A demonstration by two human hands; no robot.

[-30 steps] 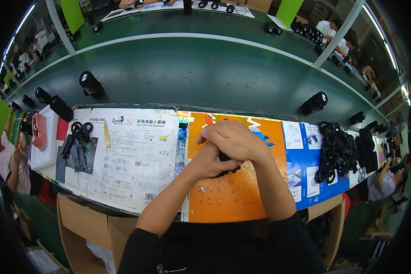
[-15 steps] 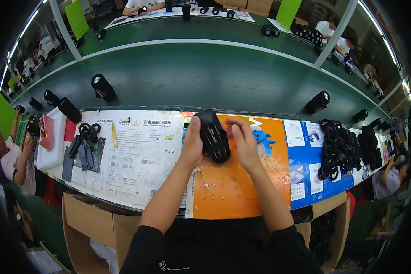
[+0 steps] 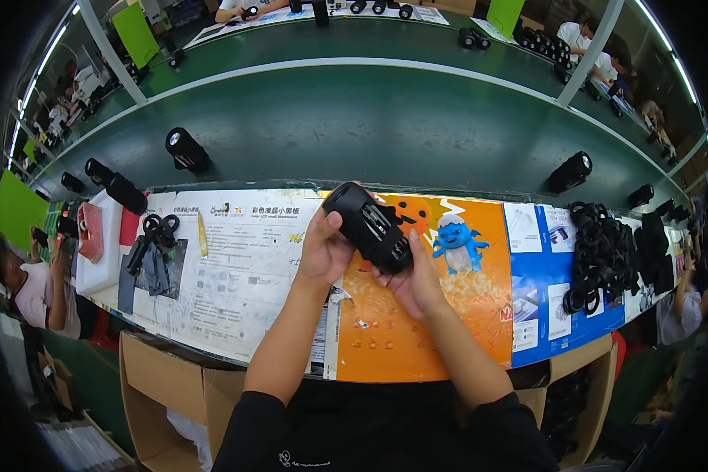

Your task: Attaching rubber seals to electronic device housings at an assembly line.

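Observation:
A black cylindrical device (image 3: 363, 222) with glossy, ribbed sides is held in front of me over the orange printed sheet (image 3: 417, 350). It lies tilted, its wider end toward the upper left. My left hand (image 3: 325, 250) is wrapped round the upper-left end, thumb on top. At the lower-right end, my right hand (image 3: 415, 285) grips it with the thumb along the side and the fingers beneath. Parts of the device are covered by my fingers. On the sheet, a blue cartoon figure shows just right of my right hand.
Similar black cylinders (image 3: 187, 149) stand on the green conveyor (image 3: 370, 118) beyond the bench. Left lie black-handled scissors (image 3: 162, 228), a yellow pen-like tool (image 3: 203, 236) and a white foam block (image 3: 98, 263). A heap of black rings (image 3: 602, 259) sits right. Cardboard boxes (image 3: 161, 385) stand below; co-workers sit around.
My right hand, apart from the device before, now grips its lower end. The device has tipped further to a slant, and the blue printed figure is more exposed. The view has shifted slightly.

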